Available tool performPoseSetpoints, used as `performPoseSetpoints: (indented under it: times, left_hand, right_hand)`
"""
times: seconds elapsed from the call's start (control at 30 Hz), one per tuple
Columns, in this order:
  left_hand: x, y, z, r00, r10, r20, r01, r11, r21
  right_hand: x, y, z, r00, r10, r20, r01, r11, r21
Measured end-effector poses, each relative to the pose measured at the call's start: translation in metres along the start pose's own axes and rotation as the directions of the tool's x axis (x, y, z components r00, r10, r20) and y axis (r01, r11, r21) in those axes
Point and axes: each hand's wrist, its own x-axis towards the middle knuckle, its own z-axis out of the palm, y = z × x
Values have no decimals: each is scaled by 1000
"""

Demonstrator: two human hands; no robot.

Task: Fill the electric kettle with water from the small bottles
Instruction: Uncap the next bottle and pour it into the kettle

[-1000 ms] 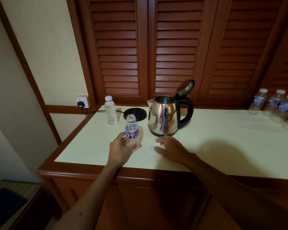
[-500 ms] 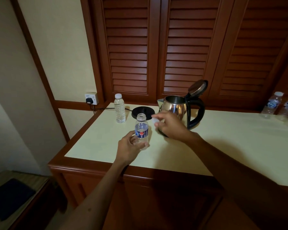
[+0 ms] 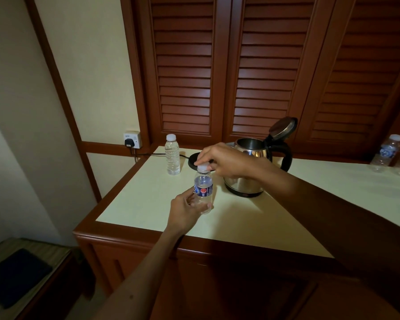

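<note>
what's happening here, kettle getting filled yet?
Not at this moment. The left hand holds a small labelled bottle upright on the counter, and the right hand pinches its white cap. Beside it the steel kettle stands off its black base, lid flipped open. A capped bottle waits behind.

Glossy metal kettle (image 3: 249, 158); clear, probably plastic bottle (image 3: 203, 190).

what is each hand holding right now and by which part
Left hand grips the small clear blue-labelled plastic bottle by its lower body; right hand pinches its white cap.
</note>
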Motion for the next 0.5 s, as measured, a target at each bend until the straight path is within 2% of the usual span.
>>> performPoseSetpoints:
  times: [0.3, 0.5]
  left_hand:
    - [-1, 2, 1, 1000, -7, -29, 9, 998, 61]
    - [1, 1, 3, 1000, -12, -28, 15, 996, 83]
  right_hand:
    - [6, -13, -6, 992, 91, 90, -69, 973, -221]
    - [14, -9, 4, 999, 51, 20, -34, 864, -502]
